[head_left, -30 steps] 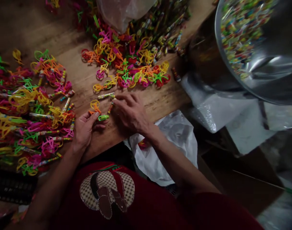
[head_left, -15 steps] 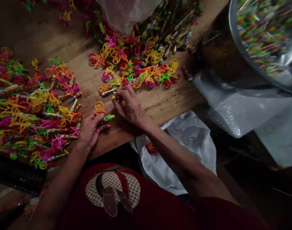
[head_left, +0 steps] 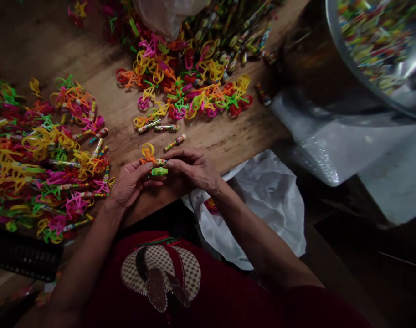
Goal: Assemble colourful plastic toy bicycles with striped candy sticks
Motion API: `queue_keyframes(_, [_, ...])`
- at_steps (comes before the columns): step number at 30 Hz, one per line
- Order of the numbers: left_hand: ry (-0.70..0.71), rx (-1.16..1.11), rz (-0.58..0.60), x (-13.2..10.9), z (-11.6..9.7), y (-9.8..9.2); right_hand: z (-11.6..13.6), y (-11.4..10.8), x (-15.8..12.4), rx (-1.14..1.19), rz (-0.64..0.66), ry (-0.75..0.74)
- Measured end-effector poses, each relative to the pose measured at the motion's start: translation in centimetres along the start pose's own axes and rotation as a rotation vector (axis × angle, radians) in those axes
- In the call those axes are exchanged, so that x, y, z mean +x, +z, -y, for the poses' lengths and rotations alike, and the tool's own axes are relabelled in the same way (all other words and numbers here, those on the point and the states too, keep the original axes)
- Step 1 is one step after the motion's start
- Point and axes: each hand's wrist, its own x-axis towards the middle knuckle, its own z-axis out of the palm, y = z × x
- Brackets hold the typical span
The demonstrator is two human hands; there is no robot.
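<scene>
My left hand (head_left: 130, 184) pinches small plastic toys, an orange and yellow one (head_left: 148, 152) and a green one (head_left: 159, 171). My right hand (head_left: 197, 169) holds a small candy tube (head_left: 161, 161) between thumb and fingertips, its end against the toys. Just beyond my right fingers a candy tube (head_left: 174, 142) lies on the wooden table (head_left: 115, 123), and another tube (head_left: 166, 128) lies farther back. A heap of colourful plastic toys (head_left: 190, 91) spreads behind them.
At the left is a large pile of toys with tubes attached (head_left: 57, 159), beside a black basket (head_left: 23, 253). A metal basin (head_left: 351, 77) of candy tubes stands at the upper right. A white bag (head_left: 269, 205) hangs below the table edge.
My right hand has come back from the toy heap towards my left hand with a tube. Two loose tubes now show where it was. The view has shifted slightly.
</scene>
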Motion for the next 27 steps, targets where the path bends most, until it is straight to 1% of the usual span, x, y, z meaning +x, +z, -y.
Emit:
queue_keyframes(2, [-0.028, -0.007, 0.004, 0.0, 0.0, -0.1, 0.2, 0.1, 0.0, -0.046, 0.012, -0.045])
queue_keyframes(6, [-0.148, -0.063, 0.01, -0.1, 0.1, -0.1, 0.6, 0.3, -0.4, -0.137, 0.026, -0.168])
queue_keyframes(10, [-0.241, -0.136, 0.027, 0.0, 0.0, 0.0, 1.0, 0.5, -0.9, -0.222, -0.002, -0.257])
queue_keyframes(12, [-0.283, -0.155, 0.054, 0.0, -0.1, -0.1, 1.1, 0.5, -1.2, -0.312, -0.018, -0.357])
queue_keyframes(14, [-0.315, -0.162, 0.087, 0.1, -0.3, -0.1, 1.2, 0.5, -1.4, -0.422, -0.003, -0.463])
queue_keyframes(17, [-0.336, -0.141, 0.119, 0.2, -0.4, -0.2, 0.9, 0.5, -1.8, -0.573, 0.031, -0.558])
queue_keyframes(19, [-0.331, -0.126, 0.131, 0.3, -0.3, -0.2, 0.5, 0.5, -2.2, -0.631, 0.013, -0.592])
queue_keyframes(24, [-0.344, -0.14, 0.142, 0.2, 0.0, 0.0, -0.8, 1.0, -3.1, -0.654, -0.028, -0.701])
queue_keyframes(27, [-0.349, -0.151, 0.144, 0.2, 0.2, 0.1, -1.5, 1.4, -3.4, -0.665, -0.101, -0.752])
